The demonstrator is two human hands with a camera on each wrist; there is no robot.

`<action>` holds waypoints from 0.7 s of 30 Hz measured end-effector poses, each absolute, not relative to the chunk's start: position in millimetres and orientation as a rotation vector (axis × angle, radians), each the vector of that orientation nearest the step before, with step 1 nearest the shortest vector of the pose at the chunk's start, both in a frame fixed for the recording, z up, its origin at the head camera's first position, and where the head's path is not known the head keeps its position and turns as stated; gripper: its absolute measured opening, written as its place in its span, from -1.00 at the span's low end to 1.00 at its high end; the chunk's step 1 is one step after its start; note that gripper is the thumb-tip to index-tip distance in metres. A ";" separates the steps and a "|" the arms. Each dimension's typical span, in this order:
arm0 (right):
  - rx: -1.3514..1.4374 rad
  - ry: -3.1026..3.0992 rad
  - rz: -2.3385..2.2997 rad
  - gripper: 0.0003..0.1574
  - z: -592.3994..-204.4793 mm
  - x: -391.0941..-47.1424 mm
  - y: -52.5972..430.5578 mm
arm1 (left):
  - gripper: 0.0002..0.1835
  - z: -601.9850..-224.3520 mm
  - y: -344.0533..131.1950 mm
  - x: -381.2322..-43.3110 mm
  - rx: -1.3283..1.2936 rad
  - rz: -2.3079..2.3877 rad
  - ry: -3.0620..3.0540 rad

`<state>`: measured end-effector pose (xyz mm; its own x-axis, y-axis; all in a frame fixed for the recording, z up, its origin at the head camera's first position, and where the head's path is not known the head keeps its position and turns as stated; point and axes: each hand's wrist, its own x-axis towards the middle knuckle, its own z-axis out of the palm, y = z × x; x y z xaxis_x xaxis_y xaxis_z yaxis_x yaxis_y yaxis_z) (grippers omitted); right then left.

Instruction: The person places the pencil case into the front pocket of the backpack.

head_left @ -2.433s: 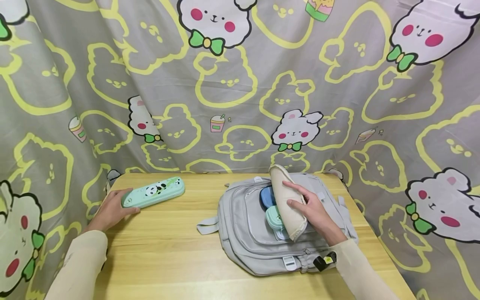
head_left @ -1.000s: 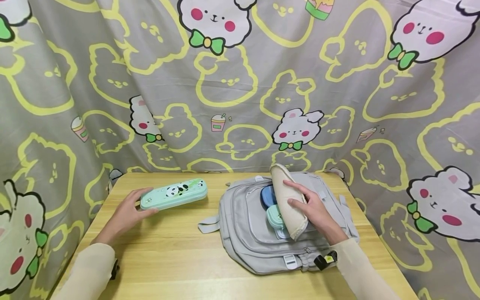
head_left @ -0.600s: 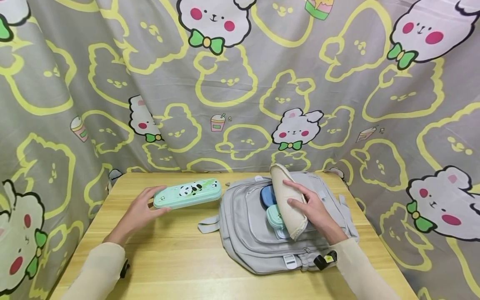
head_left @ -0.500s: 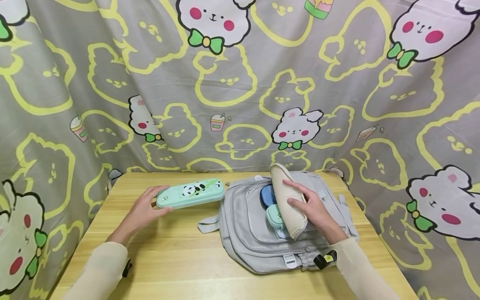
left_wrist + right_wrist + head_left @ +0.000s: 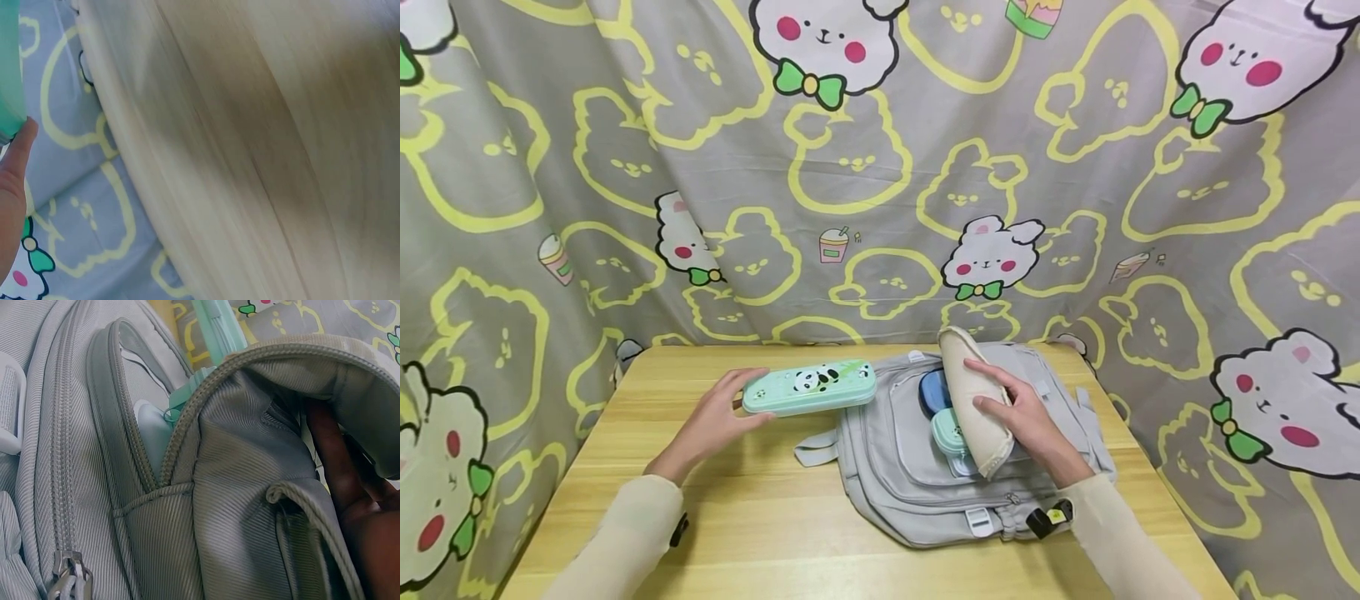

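My left hand (image 5: 718, 423) grips the left end of a mint-green pencil case (image 5: 812, 388) with panda pictures on its lid. The case is held above the table, its far end overlapping the left edge of a grey backpack (image 5: 895, 492). In the left wrist view only a finger (image 5: 15, 162) and a green edge of the case show. With my right hand (image 5: 1028, 421) I hold back the beige-lined flap (image 5: 972, 408) of the backpack's unzipped front pocket. Inside that pocket sit a dark blue round-ended item (image 5: 935, 392) and a small mint box (image 5: 949, 433), both partly hidden by the flap.
The backpack lies on the right half of a wooden table (image 5: 760, 517), one strap loop (image 5: 817, 450) reaching left. A white buckle (image 5: 980, 522) is at its near side. Behind the table hangs a grey cartoon-print curtain (image 5: 880, 208).
My left hand has lifted the pencil case from the table's back left and carried it right, to the backpack's edge. The right hand stays on the flap.
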<state>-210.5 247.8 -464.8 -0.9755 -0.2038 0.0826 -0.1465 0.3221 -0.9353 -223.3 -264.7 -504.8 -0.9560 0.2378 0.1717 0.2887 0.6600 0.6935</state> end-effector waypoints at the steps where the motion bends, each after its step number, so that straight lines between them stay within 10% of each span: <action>1: -0.334 2.513 -1.770 -0.25 -465.1 -210.6 247.7 | -0.06 -504.8 -262.4 -223.7 -0.447 -1.184 -2.801; 21: -0.353 2.522 -1.774 -0.25 -467.1 -211.0 248.3 | -0.07 -501.0 -219.9 -231.9 -0.474 -1.239 -2.781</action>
<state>-211.0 248.3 -467.1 -0.9735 -0.2064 0.0989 -0.1629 0.3211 -0.9329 -231.9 -219.9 -501.0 -0.9510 0.2529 0.1781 0.3015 0.6295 0.7161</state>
